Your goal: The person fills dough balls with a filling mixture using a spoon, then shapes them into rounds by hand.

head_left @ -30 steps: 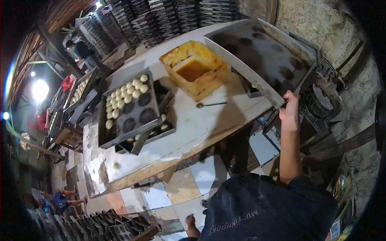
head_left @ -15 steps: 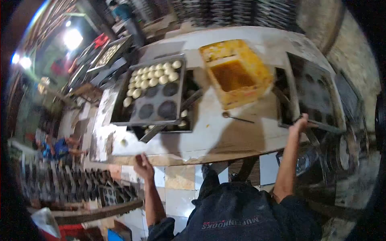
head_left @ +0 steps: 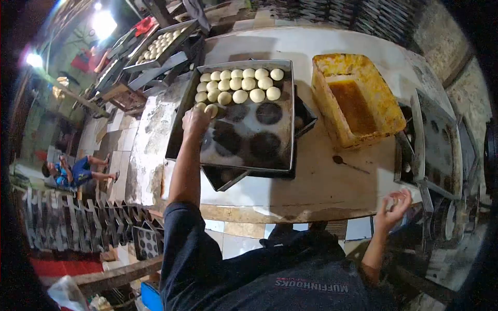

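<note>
My left hand (head_left: 195, 123) reaches over the left side of a metal baking tray (head_left: 284, 160), its fingers curled down on a dough ball that they mostly hide. Right by the fingertips sits another pale dough ball (head_left: 211, 110). Several round dough balls (head_left: 240, 97) fill the far part of the tray in rows. Dark round marks (head_left: 265, 145) show on the bare near part. My right hand (head_left: 394, 210) is in the air by the table's front edge, fingers spread, holding nothing.
A yellow tub (head_left: 324, 109) with brownish liquid stands right of the tray, a spoon (head_left: 351, 164) near it. More trays (head_left: 441, 150) lean at the table's right end. Another tray of dough balls (head_left: 161, 45) is at far left. A person (head_left: 78, 173) sits on the left.
My left hand has gone from the table's front edge up onto the dough balls. My right hand has let go of the right-hand tray and drawn back. The view has shifted left.
</note>
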{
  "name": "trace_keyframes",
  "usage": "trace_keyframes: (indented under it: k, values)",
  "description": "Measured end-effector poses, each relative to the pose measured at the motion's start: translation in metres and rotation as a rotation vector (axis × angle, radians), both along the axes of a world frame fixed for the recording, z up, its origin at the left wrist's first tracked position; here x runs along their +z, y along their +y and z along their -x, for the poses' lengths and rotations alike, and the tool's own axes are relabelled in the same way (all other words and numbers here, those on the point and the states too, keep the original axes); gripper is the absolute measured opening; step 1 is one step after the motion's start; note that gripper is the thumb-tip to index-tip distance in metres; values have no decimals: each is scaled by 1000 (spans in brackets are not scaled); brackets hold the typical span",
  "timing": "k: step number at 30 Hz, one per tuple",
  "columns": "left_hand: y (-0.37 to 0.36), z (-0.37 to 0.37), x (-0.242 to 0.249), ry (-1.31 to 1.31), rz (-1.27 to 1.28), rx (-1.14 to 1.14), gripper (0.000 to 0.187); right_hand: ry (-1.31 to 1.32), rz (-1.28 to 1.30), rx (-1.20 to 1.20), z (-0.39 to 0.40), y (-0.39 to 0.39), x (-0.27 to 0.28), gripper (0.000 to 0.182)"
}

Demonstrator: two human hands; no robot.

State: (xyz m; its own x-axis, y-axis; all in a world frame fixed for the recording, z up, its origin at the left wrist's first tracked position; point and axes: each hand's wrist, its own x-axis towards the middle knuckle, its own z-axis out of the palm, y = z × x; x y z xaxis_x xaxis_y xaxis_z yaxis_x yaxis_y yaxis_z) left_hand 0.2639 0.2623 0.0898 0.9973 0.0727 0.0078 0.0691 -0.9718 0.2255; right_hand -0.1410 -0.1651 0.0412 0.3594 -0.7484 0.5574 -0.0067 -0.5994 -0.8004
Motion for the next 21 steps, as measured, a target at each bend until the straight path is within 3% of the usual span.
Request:
trace_keyframes:
  k: [2, 3, 4, 5, 6, 7, 8, 9, 10, 11, 13, 14, 16, 18, 19, 20, 21]
  values:
    - [-12, -18, -12, 18, -4, 94, 53, 2, 38, 112, -7, 21, 15, 18]
    - [-17, -22, -13, 31, 24, 155, 54, 124, 110, 198, -6, 25, 20, 12]
    - [-23, -23, -17, 31, 2, 158, 51, 249, 178, 285, -4, 30, 22, 9]
    - [-28, -16, -11, 11, -50, 21, 48, 264, 173, 268, -5, 38, 21, 9]
    - [-31, -11, -11, -14, -95, -120, 46, 220, -48, 378, -9, 44, 17, 12]
    - [-31, 1, -23, -318, -41, -268, 38, 164, -266, 481, -10, 45, 9, 16]
    - [-48, 25, -19, -566, 148, -286, 30, 112, -302, 582, -6, 41, -4, 24]
    - [-65, 63, -5, -618, 323, -451, 26, 90, -376, 651, -8, 46, -2, 28]
    - [-100, 122, 33, -444, 629, -429, 26, 148, -375, 671, -15, 57, 11, 28]
    - [-129, 169, 35, -455, 953, -488, 33, 207, -378, 691, -22, 67, 25, 30]
    - [-179, 246, 33, -303, 1153, -601, 54, 256, -616, 757, -20, 71, 31, 37]
    - [-193, 263, 16, -595, 552, -887, 77, 253, -619, 740, -12, 62, 32, 37]
    - [-233, 327, 20, 134, 944, -876, 101, 221, -790, 956, 12, 40, 33, 41]
    - [-266, 362, 20, -129, 1083, -1007, 118, 175, -656, 856, 42, 19, 63, 41]
    - [-278, 375, 27, -92, 1159, -917, 124, 134, -526, 771, 58, 8, 73, 41]
    - [-289, 390, 26, 105, 1402, -877, 99, 54, -403, 803, 73, -3, 72, 41]
    - [-302, 404, 23, 245, 1501, -816, 81, 88, -65, 799, 83, -15, 75, 43]
